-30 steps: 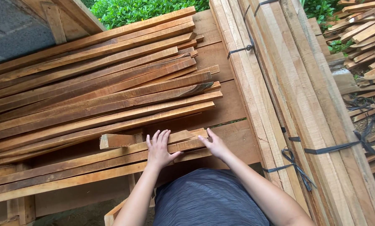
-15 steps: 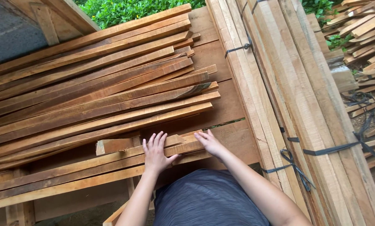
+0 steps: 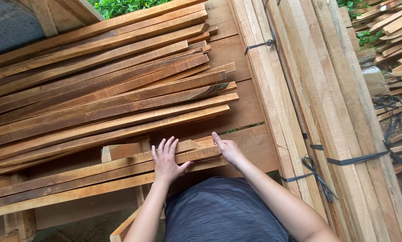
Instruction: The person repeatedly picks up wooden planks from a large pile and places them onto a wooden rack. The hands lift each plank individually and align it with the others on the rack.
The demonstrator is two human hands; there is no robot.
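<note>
Wooden slat (image 3: 120, 163) | under flat, unclenched left hand (image 3: 166, 160) | right hand (image 3: 228, 149) presses its end

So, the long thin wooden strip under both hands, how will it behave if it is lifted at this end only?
The strip is long and slender, so it would probably sag or flex slightly. It looks rough-sawn, so the left hand and right hand likely will not slip. Flat-sided, it should not roll.

Viewpoint: one head-worn camera, above the person's own torso.
Direction: steeply downward and forward over the wooden slats (image 3: 107, 103).
Nearness: close; left hand (image 3: 166, 162) and right hand (image 3: 228, 150) sit low in frame.
Shared view: none, single camera.
</note>
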